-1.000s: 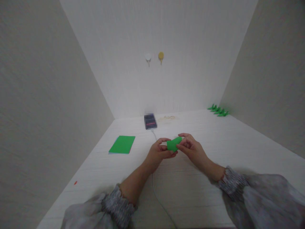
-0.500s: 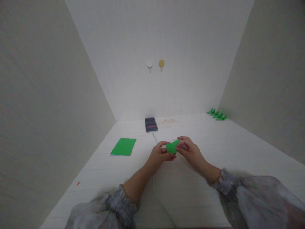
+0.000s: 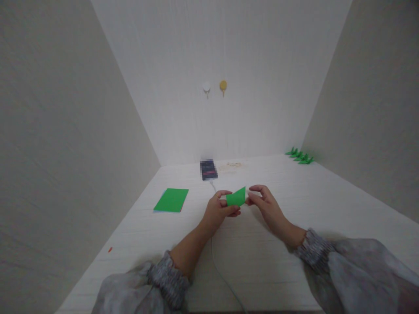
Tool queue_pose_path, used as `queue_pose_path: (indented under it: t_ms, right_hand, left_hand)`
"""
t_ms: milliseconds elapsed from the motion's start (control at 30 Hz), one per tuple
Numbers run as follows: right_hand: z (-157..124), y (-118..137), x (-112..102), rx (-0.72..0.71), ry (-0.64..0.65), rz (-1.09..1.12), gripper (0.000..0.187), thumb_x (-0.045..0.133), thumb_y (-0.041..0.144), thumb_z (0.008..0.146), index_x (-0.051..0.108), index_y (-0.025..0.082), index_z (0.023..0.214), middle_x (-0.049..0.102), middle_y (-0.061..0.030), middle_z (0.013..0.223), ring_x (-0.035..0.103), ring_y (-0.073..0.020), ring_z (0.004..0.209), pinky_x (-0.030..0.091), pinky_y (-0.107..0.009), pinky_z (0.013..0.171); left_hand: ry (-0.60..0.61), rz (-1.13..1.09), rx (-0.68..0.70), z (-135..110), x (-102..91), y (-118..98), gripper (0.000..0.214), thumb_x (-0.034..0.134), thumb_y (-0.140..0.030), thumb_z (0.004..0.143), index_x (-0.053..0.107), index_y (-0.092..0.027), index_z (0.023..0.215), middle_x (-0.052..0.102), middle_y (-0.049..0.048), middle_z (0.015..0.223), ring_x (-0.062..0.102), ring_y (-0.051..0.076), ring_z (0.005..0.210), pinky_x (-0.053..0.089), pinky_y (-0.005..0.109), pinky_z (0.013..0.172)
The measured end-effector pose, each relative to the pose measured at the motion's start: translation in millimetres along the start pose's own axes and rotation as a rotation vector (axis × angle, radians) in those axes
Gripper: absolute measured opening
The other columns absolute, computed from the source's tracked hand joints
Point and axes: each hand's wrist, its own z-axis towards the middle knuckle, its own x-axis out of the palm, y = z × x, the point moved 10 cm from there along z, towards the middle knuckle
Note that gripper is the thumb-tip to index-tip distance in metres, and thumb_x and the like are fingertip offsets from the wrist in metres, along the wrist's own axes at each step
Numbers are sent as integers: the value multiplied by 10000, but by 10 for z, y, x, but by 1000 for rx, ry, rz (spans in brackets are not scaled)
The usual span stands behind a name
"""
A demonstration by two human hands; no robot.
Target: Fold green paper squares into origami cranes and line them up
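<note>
A small piece of green paper (image 3: 235,197), slightly curved, is pinched at its left end between the thumb and fingers of my left hand (image 3: 220,211). Its upper right corner points up and stands free. Just right of the paper is my right hand (image 3: 263,203), thumb and fingers apart; whether a lower fingertip touches the paper's edge I cannot tell. On the table to the left lies a stack of square green paper (image 3: 171,200), with other colours showing at its edges.
Several folded green paper pieces (image 3: 300,156) lie in a row at the back right corner. A blurred dark device (image 3: 208,169) sits near the back wall, with a white cable (image 3: 218,272) running under my hands. Two hooks hang on the wall. A small orange scrap (image 3: 110,250) lies front left.
My right hand has let go of the paper's right end and moved slightly right, its fingers spreading. The left hand keeps its hold, and the paper's right part now shows.
</note>
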Motion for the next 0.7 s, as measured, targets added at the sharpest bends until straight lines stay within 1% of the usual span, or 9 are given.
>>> queue_pose_path:
  t_ms: [33, 133, 167, 233, 400, 567, 700]
  right_hand:
    - [-1, -18, 26, 11, 24, -11, 243, 508, 414, 729, 472, 190, 815, 534, 17, 585, 524, -133, 576, 396, -269, 592]
    - [-29, -120, 208, 78, 190, -44, 280, 536, 426, 708, 482, 171, 605, 474, 33, 510, 432, -93, 468, 323, -229, 475]
    - [-44, -152, 257, 99, 231, -51, 285, 564, 414, 688, 479, 168, 573, 459, 40, 494, 402, -83, 447, 291, -222, 451]
    - [-67, -190, 312, 128, 273, -52, 263, 602, 381, 660, 490, 162, 568, 446, 50, 480, 364, -72, 430, 245, -217, 434]
    - [-93, -212, 360, 171, 306, 16, 223, 591, 374, 662, 532, 163, 623, 439, 58, 478, 343, -69, 423, 221, -217, 439]
    - [-94, -248, 349, 183, 308, 1, 265, 596, 391, 651, 508, 159, 556, 427, 54, 459, 327, -67, 418, 207, -219, 434]
    - [-101, -254, 345, 188, 314, 9, 253, 602, 381, 645, 524, 158, 555, 429, 56, 448, 319, -65, 405, 191, -218, 426]
  left_hand:
    - [-5, -2, 1, -3, -6, -4, 507, 721, -195, 547, 423, -149, 955, 643, 26, 638, 618, 157, 556, 495, 302, 591]
    - [5, 0, 0, -9, 1, -2, 508, 720, -205, 552, 418, -148, 957, 644, 26, 633, 617, 154, 548, 495, 296, 584]
    - [14, 4, 1, -10, 10, -1, 506, 718, -206, 555, 416, -149, 958, 645, 26, 632, 617, 152, 546, 494, 290, 578]
    - [34, 18, 4, -12, 28, 2, 506, 716, -205, 559, 413, -151, 961, 646, 27, 630, 617, 151, 544, 492, 281, 566]
    - [43, 48, -2, -17, 26, 24, 513, 721, -209, 546, 412, -150, 952, 646, 23, 620, 621, 161, 544, 492, 284, 563]
    - [37, 47, -17, -12, 16, 52, 517, 724, -202, 533, 412, -156, 943, 642, 12, 611, 619, 156, 533, 492, 283, 560]
    - [31, 44, -23, -8, 8, 70, 527, 731, -204, 516, 415, -153, 935, 635, 8, 592, 616, 158, 523, 493, 294, 563]
